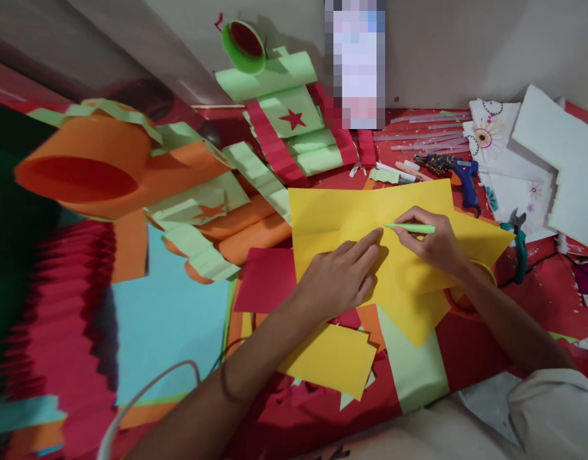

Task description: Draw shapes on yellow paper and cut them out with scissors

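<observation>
A large sheet of yellow paper (329, 214) lies in front of me, with its outline partly cut at the right and bottom. My left hand (336, 276) rests flat on it, fingers stretched out towards the middle. In my right hand (430, 246) is a light green pen (415, 228), pinched between thumb and fingers. The pen's tip is on or just above the sheet, close to my left index fingertip. Under my left wrist lies a smaller yellow piece of paper (334, 358), and a dark red sheet (267, 278) shows beside the hand.
Rolled orange paper (90, 153) and green-and-red paper figures (294, 118) stand at the back left. Blue sheets (169, 326) and pleated red paper (68, 319) lie left. To the right are a glue gun (463, 176), pliers (520, 249) and white boards (557, 153).
</observation>
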Tool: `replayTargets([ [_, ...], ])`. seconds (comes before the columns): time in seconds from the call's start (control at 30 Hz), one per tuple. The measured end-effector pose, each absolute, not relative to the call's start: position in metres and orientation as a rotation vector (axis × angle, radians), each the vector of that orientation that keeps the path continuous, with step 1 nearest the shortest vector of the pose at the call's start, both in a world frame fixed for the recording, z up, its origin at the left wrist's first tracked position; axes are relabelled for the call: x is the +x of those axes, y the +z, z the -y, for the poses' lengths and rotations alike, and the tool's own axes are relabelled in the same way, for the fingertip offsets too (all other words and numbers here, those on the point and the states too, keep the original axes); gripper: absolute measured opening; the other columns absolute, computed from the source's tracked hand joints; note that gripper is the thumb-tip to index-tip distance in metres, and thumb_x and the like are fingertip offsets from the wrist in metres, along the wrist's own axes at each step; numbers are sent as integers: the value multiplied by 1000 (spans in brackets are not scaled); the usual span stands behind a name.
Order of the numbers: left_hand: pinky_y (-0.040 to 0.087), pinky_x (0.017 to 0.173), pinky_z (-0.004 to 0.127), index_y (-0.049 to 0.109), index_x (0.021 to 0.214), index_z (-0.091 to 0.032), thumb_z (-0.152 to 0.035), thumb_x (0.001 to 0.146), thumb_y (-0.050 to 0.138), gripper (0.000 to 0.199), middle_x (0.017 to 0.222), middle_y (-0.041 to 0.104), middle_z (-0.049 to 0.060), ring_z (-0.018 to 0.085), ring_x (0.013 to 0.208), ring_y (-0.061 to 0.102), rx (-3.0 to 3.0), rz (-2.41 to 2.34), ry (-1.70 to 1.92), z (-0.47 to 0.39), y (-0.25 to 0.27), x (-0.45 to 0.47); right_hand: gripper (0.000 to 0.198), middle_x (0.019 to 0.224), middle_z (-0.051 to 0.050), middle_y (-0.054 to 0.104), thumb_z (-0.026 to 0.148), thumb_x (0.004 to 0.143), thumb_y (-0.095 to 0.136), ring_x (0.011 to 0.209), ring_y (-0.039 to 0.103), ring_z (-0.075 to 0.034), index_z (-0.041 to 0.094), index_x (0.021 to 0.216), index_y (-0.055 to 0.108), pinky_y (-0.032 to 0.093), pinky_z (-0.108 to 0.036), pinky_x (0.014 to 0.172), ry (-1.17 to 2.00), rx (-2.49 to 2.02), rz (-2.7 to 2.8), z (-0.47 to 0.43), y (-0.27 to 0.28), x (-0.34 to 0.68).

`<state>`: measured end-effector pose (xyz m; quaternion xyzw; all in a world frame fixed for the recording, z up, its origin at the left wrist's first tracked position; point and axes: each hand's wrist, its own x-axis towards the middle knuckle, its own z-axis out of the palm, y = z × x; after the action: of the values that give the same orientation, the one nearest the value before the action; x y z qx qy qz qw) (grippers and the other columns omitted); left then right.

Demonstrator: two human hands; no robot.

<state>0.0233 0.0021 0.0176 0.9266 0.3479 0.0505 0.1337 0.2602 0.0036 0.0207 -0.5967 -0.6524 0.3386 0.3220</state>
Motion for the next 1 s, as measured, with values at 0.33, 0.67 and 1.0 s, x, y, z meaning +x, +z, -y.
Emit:
replayTargets([
  [0.33,62,60,36,63,135,-18,-20,95,45,44,167,52,10,28,111,75,2689,-1032,-38,-3,26,26,12,76,1,72,34,94,71,65,62,-13,22,94,72,45,-25,63,897,-1571,1683,-3,21,259],
  [0.67,64,62,37,63,135,-17,-19,94,45,44,168,50,10,28,113,75,2699,-1013,-51,-3,28,26,11,71,2,69,32,91,71,60,59,-13,22,90,72,43,-25,60,948,-1585,1655,-3,21,260],
  [1.0,62,59,36,65,134,-20,-35,109,40,38,168,50,6,27,112,75,2729,-1041,-26,-2,25,26,12,69,2,68,33,87,71,59,56,-13,21,87,71,42,-25,60,983,-1610,1624,-4,20,261],
])
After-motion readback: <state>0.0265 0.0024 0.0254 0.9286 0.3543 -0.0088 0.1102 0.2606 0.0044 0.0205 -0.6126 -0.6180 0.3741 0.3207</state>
